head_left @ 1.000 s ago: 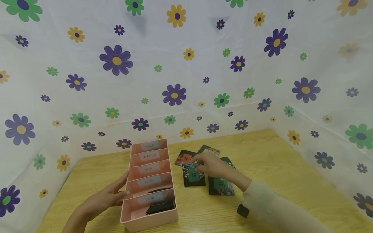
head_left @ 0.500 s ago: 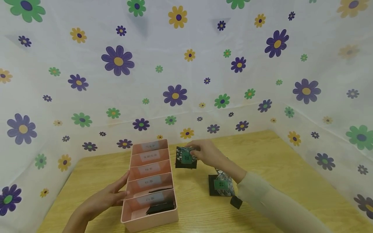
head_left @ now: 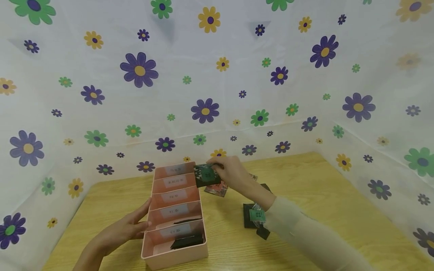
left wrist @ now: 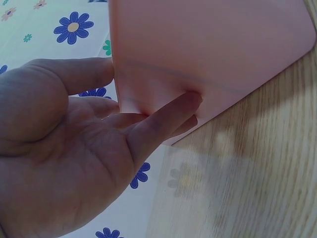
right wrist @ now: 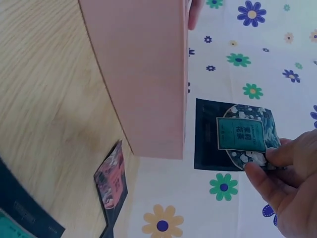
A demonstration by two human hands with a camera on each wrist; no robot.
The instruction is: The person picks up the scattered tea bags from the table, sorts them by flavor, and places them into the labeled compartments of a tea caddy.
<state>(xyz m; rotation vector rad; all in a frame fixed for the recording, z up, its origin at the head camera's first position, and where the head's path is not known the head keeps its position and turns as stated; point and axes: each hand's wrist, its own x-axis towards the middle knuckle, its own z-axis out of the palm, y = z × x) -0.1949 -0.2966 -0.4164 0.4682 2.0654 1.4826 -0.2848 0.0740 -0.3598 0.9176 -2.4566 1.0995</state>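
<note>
My right hand (head_left: 232, 175) pinches a dark tea sachet (head_left: 207, 175) with a green label by its right edge, thumb and fingers at its patterned side. The sachet is raised, overlapping the far right rim of a pink divided box (head_left: 174, 259) in the head view. In the right wrist view the sachet (right wrist: 205, 136) shows beyond the box's end, its label facing the camera. My left hand (head_left: 118, 231) rests at the box's left side. Its fingers (left wrist: 171, 116) press the outer wall, with the thumb at the rim. Dark sachets (head_left: 186, 242) lie in the two nearest compartments.
A red-labelled sachet (head_left: 217, 190) lies on the table right of the box, partly under the right hand in view. Another green-labelled sachet (head_left: 249, 216) lies nearer, partly behind the sleeve. Labels (head_left: 174, 182) mark the compartments. Flower-printed cloth (head_left: 203, 75) surrounds the table.
My right hand has lifted the green-labelled sachet off the table and carried it left and away toward the box's far end. My left hand keeps its place on the box.
</note>
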